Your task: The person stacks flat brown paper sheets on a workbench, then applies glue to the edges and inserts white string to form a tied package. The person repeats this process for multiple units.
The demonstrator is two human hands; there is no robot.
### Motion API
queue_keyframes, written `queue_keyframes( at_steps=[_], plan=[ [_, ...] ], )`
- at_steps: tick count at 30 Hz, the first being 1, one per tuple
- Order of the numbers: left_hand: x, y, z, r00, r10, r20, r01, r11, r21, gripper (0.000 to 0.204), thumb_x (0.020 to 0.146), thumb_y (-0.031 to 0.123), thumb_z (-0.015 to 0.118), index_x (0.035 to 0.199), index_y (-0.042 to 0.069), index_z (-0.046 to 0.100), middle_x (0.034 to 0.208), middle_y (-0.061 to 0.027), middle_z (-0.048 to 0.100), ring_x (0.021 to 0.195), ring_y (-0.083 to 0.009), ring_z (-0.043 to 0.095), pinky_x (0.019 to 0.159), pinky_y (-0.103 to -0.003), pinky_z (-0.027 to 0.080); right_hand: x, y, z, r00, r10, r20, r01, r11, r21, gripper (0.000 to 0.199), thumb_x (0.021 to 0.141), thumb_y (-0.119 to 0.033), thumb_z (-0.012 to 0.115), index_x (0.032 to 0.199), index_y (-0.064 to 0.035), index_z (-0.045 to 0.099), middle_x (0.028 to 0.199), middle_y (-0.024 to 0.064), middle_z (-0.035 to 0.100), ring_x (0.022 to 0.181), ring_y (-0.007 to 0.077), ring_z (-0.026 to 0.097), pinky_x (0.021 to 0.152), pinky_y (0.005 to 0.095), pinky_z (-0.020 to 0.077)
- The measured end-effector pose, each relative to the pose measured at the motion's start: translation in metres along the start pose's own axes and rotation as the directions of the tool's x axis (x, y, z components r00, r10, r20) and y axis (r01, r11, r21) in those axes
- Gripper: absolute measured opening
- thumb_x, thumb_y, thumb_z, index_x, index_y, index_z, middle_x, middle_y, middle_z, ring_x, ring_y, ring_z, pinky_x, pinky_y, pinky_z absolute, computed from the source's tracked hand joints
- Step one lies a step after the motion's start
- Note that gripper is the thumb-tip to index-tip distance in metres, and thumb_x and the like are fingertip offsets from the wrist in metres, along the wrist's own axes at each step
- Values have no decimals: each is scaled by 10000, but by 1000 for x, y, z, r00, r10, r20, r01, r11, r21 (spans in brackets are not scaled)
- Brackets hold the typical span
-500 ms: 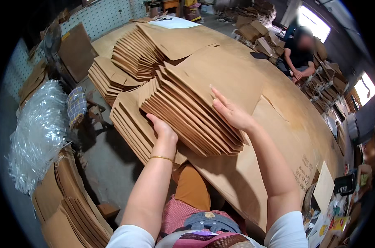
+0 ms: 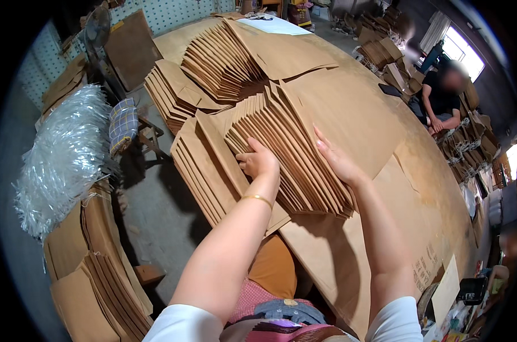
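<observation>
Crowding the table (image 2: 440, 196): paper stacks (image 2: 292, 159); left, perhaps a fan (image 2: 97, 28).

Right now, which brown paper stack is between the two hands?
The near fanned stack: left hand against its left side, right hand at its right. The far fanned stack lies beyond both hands, not between them.

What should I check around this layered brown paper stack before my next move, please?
1. Bare left hand against the layered brown paper stack: ok, at its left side.
2. Bare right hand against it: ok, at its right side.
3. Layer edges flush: not ok, they lie fanned in steps.
4. Underside free of snags: cannot tell, hidden.
5. Black-shirted co-worker clear of the stack: ok, seated well away.
</observation>
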State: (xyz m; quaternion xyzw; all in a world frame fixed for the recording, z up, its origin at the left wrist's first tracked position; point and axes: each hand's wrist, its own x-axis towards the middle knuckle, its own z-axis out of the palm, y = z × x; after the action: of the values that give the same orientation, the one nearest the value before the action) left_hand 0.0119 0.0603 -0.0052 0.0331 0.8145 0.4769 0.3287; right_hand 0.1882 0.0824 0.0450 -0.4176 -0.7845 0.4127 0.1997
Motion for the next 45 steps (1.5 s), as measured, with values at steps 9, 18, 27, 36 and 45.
queue_keyframes(
  at_steps=[9, 18, 27, 36, 45],
  plan=[
    [49, -42, -22, 586, 257, 769, 413, 721, -556, 797, 872, 597, 509, 1422, 53, 316, 1489, -151, 287, 1360, -330, 284, 1116, -482, 231, 3, 30, 20, 993, -25, -119, 38, 993, 109, 621, 966, -510, 360, 1471, -163, 257, 1504, 173, 254, 1407, 301, 199, 1146, 357, 152],
    [-30, -46, -62, 490, 290, 822, 282, 839, -465, 542, 944, 431, 482, 1293, 20, 434, 1267, -174, 520, 1160, -314, 514, 974, -459, 436, -66, 8, -28, 990, 77, 118, -137, 726, 674, 631, 983, -445, 377, 1484, -103, 203, 1544, 69, 175, 1407, 181, 181, 1133, 314, 182],
    [-59, -154, -109, 422, 216, 881, 399, 828, -394, 316, 883, 272, 571, 1140, 89, 579, 1164, -51, 605, 1092, -220, 535, 944, -409, 414, -202, 22, -24, 961, 239, 137, -262, 948, 181, 665, 946, -503, 407, 1472, -123, 257, 1507, 119, 276, 1387, 241, 247, 1127, 342, 192],
    [1, -35, -128, 440, 322, 838, 524, 666, -531, 448, 929, 349, 503, 1230, 18, 493, 1178, -174, 591, 1116, -306, 554, 999, -468, 415, -209, 43, -18, 962, 270, 43, -249, 798, 548, 615, 965, -426, 443, 1462, -100, 286, 1423, 114, 392, 1278, 199, 379, 1048, 324, 325],
    [89, 47, -83, 629, -155, 762, -89, 959, 269, 948, 737, 726, 554, 1219, -85, 455, 1174, -186, 585, 1096, -313, 559, 978, -488, 392, -235, 152, -13, 568, 744, -353, -474, 646, 598, 382, 788, -200, 727, 1035, 71, 617, 847, 106, 656, 702, 145, 610, 626, 281, 490]
  ],
)
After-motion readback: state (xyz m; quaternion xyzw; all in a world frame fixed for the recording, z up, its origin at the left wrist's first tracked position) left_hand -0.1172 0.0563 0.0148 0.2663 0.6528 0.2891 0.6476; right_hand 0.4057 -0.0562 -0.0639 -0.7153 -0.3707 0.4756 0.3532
